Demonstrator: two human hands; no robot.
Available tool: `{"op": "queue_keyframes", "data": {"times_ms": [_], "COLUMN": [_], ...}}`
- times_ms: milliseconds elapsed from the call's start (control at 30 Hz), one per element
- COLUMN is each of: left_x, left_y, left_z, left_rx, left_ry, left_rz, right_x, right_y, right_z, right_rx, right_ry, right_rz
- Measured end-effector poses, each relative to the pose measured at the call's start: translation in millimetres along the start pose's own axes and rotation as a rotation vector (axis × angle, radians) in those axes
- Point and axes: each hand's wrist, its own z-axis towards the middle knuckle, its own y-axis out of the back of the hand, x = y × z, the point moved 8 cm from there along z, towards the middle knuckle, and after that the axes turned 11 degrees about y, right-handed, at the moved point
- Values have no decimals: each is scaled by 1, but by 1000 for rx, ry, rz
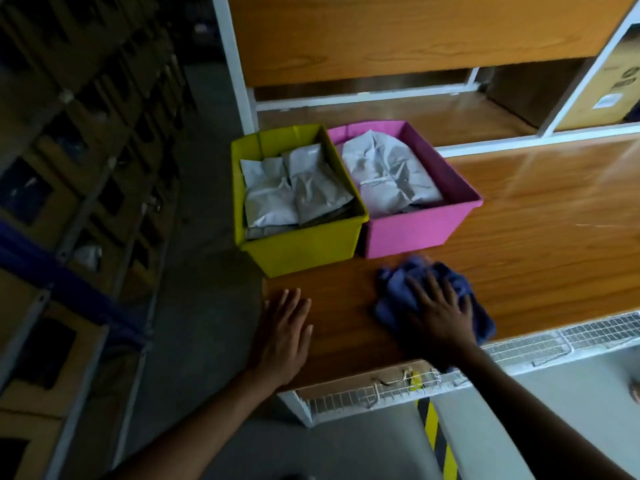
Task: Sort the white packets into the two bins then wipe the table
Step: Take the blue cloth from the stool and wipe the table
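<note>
A yellow bin [304, 251] and a pink bin [412, 233] stand side by side at the left end of the wooden table [554, 237]. White packets [277, 192] fill the yellow bin, and larger white packets [388, 171] lie in the pink one. My right hand [443, 313] presses flat, fingers spread, on a crumpled blue cloth [394, 292] just in front of the pink bin. In front of the yellow bin, my left hand [285, 337] rests flat on the tabletop by the left edge.
A wooden back panel [415, 32] in a white frame rises behind the bins. A cardboard box [602, 77] stands at the back right. A wire mesh rack [519, 351] runs under the table's near edge. Dark shelving [79, 202] with boxes lines the aisle on the left.
</note>
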Motion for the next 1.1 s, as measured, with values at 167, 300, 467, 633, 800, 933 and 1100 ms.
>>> {"op": "queue_keyframes", "data": {"times_ms": [167, 300, 467, 633, 800, 933, 1100], "left_x": [19, 29, 37, 43, 37, 13, -20], "left_y": [4, 9, 11, 2, 4, 13, -5], "left_z": [-6, -8, -9, -9, -10, -9, -4], "left_rx": [-87, -64, -79, -52, -5, -95, 12], "left_ry": [253, 354, 368, 417, 412, 164, -11], "left_rz": [-292, -732, -1065, -1187, -837, -225, 99], "right_x": [-12, 124, 202, 191, 197, 81, 53], "right_y": [4, -8, -9, -10, -11, -2, -2], "right_z": [17, 17, 22, -5, -45, -18, -21], "right_rx": [-46, 27, 134, 62, 5, -3, -8], "right_ry": [-555, -237, 320, 106, 489, 145, -244], "right_rz": [247, 143, 90, 109, 56, 39, 139]}}
